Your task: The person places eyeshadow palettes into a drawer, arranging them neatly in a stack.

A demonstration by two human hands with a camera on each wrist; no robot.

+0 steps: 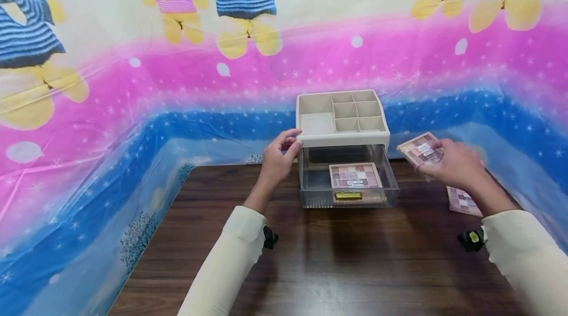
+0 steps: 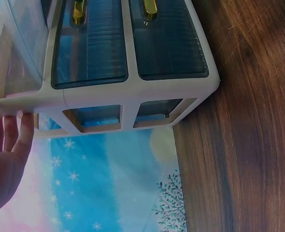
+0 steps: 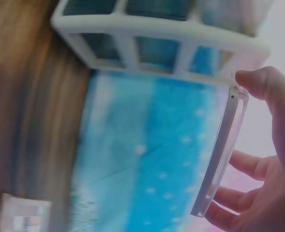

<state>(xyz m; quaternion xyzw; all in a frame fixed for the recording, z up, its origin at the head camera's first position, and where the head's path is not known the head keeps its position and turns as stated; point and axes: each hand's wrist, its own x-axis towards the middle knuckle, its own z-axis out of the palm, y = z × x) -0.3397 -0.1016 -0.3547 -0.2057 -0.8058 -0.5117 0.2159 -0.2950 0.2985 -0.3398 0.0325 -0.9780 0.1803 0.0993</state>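
A cream drawer organizer (image 1: 343,139) stands at the back of the table, its clear top drawer (image 1: 310,195) pulled out. Inside that drawer lies an eyeshadow palette (image 1: 353,176). My left hand (image 1: 278,156) rests its fingers against the organizer's left side near the upper front corner; in the left wrist view the fingers (image 2: 10,137) look nearly straight. To the right of the drawer, my right hand (image 1: 459,163) holds another eyeshadow palette (image 1: 419,150), tilted and raised, with the thumb on one edge and fingers behind. A further palette (image 1: 463,201) lies on the table under the right forearm.
The organizer's top has several small compartments (image 1: 355,109). Two lower drawers with gold handles (image 2: 151,7) are closed. Dark wood table (image 1: 355,262) extends in front. A patterned cloth (image 1: 248,128) hangs close behind and along both sides.
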